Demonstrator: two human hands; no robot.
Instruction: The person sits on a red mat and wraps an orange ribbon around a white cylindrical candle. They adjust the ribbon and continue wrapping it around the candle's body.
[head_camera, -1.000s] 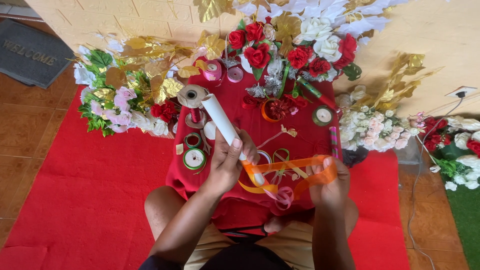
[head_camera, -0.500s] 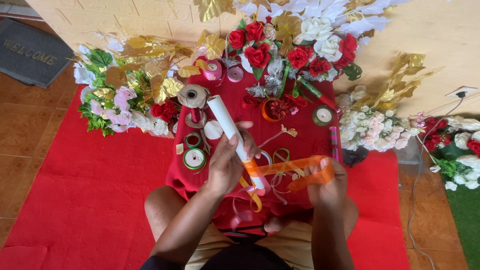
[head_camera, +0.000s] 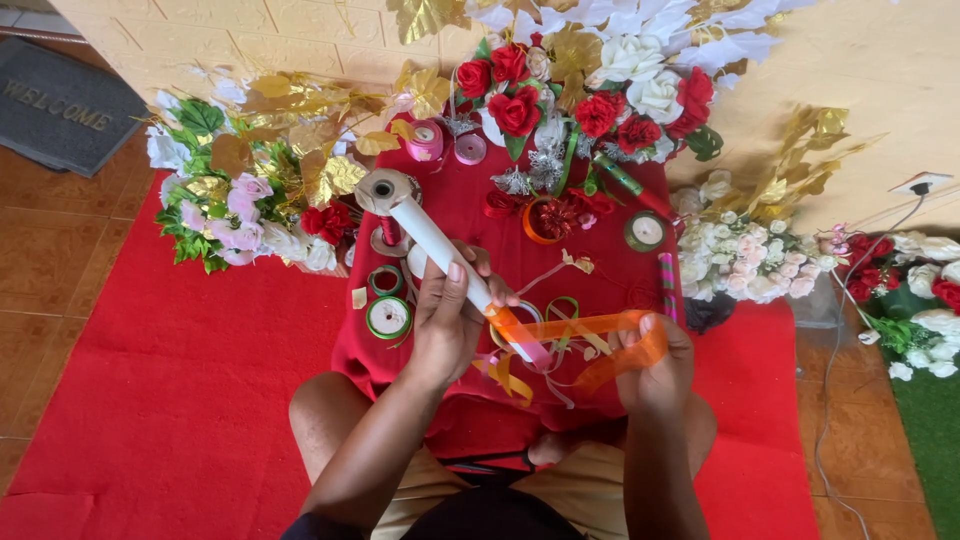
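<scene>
A large red felt mat (head_camera: 150, 400) covers the tiled floor, and a smaller dark red cloth (head_camera: 600, 250) lies on it before the seated person. Artificial red, white and gold flowers (head_camera: 590, 90) crowd the cloth's far edge. Near the cloth's middle, the left hand (head_camera: 445, 320) is closed around a long white paper tube (head_camera: 435, 240). The right hand (head_camera: 655, 365) pinches a sheer orange ribbon (head_camera: 590, 330) that runs across to the tube's near end. Small green ribbon spools (head_camera: 388, 316) sit by the cloth's left edge.

ribbon (head_camera: 590, 330) orange | tube (head_camera: 440, 245) white | cloth (head_camera: 480, 200) red | roses (head_camera: 515, 105) red | leaves (head_camera: 285, 100) gold
</scene>
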